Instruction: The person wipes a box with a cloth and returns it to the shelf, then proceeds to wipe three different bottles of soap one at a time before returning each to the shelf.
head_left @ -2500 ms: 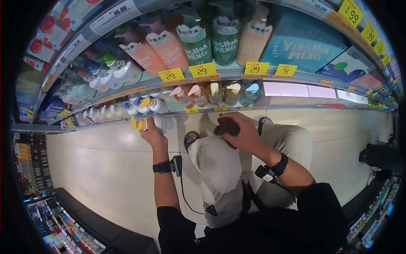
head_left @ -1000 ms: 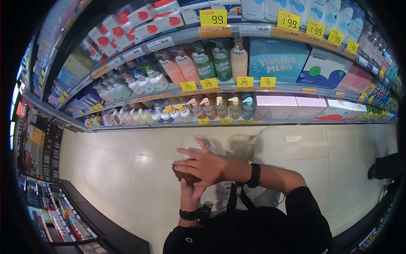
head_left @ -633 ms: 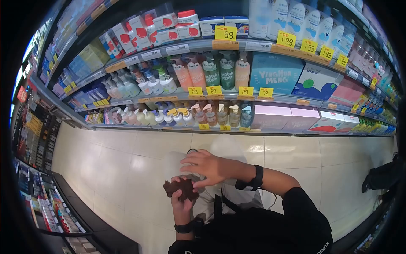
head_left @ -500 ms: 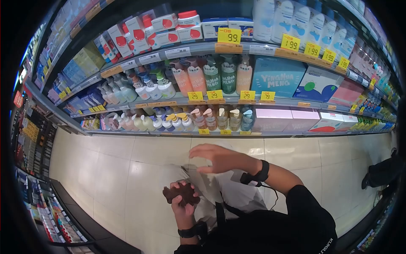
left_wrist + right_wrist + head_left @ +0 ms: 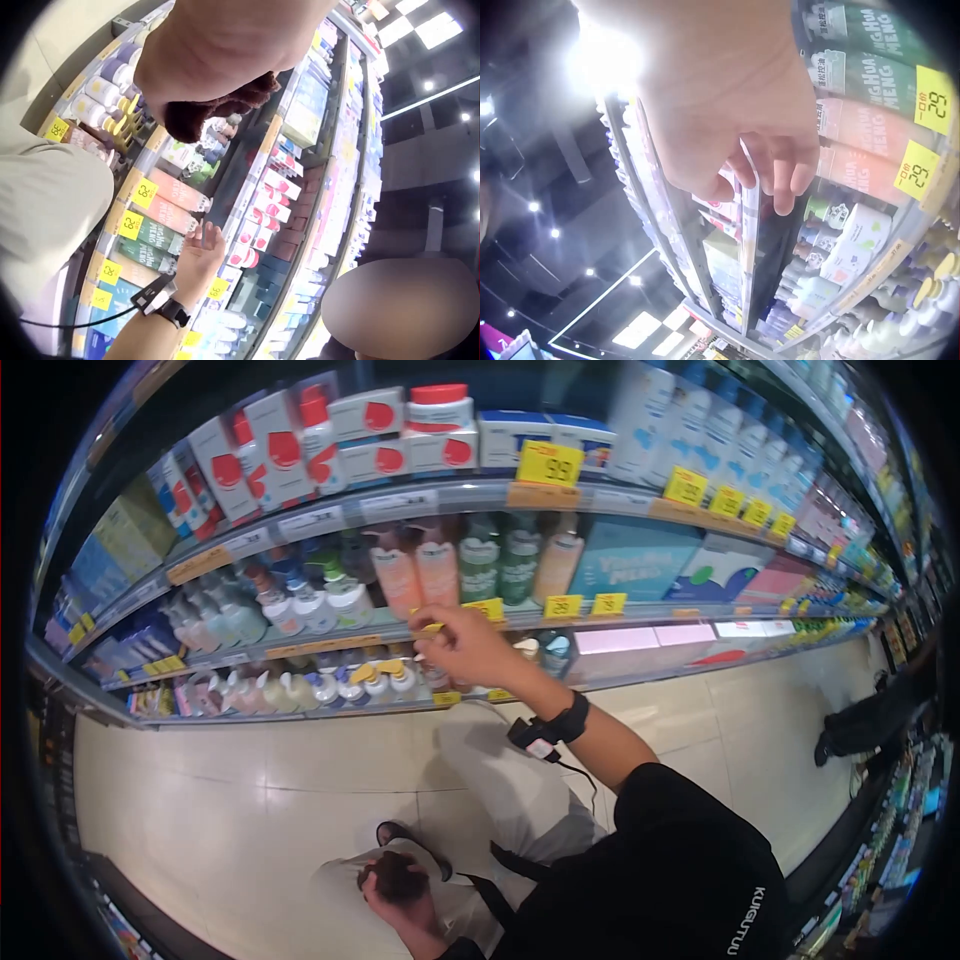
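Note:
In the head view, my left hand (image 5: pixel 408 916) grips a bunched dark brown cloth (image 5: pixel 400 880) low over my left leg. The left wrist view shows this cloth poking out below the hand. My right hand (image 5: pixel 465 645) is raised before the middle shelf, its fingers loosely bent with nothing between them. Right behind its fingertips stand two pink pump bottles (image 5: pixel 437 572), with green bottles (image 5: pixel 480 565) beside them. In the right wrist view, the fingers hang down next to the pink bottles' pumps.
White bottles with yellow pumps (image 5: pixel 400 680) stand on the bottom shelf. Red-and-white boxes (image 5: pixel 285 445) line the shelf above. A teal box (image 5: pixel 635 560) sits right of the bottles. Another person's dark-clothed leg (image 5: pixel 865 710) shows at right.
A white bottle with a yellow pump has left my left hand, which now holds the cloth that was in my right hand. My right hand has moved up toward the pink bottles.

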{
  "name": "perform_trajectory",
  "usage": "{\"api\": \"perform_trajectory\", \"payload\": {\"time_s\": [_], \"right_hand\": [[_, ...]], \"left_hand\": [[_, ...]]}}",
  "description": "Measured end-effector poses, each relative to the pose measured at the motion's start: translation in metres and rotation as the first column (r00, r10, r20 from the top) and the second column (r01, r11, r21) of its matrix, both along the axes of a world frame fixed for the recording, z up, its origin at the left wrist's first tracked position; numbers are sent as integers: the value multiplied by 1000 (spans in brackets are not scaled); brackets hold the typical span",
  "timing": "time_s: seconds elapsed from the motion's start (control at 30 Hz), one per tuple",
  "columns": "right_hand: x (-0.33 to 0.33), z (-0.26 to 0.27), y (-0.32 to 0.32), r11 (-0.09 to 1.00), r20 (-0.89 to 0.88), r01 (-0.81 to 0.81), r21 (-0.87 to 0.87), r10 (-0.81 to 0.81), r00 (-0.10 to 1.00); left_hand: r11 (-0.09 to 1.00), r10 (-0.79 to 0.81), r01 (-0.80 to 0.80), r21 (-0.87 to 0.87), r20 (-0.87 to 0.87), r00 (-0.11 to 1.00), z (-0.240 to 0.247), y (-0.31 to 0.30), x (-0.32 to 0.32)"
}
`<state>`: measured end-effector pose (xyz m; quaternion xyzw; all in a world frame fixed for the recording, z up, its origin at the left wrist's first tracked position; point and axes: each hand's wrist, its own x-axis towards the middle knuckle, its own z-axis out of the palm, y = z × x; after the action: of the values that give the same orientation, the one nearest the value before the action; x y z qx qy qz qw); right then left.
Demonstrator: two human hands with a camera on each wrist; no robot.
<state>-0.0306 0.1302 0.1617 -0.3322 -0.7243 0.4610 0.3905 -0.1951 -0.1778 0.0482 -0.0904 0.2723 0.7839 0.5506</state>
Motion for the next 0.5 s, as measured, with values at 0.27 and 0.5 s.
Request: {"api": "perform_trajectory", "payload": {"time_s": [0.27, 0.5], "right_hand": [[72, -51, -85, 971, 219, -91, 219, 42, 975], [135, -59, -90, 993, 310, -27, 111, -9, 951]], "left_hand": [[999, 36, -39, 2, 322, 946, -23, -26, 67], [1000, -25, 17, 24, 402, 915, -22, -45, 106]]}}
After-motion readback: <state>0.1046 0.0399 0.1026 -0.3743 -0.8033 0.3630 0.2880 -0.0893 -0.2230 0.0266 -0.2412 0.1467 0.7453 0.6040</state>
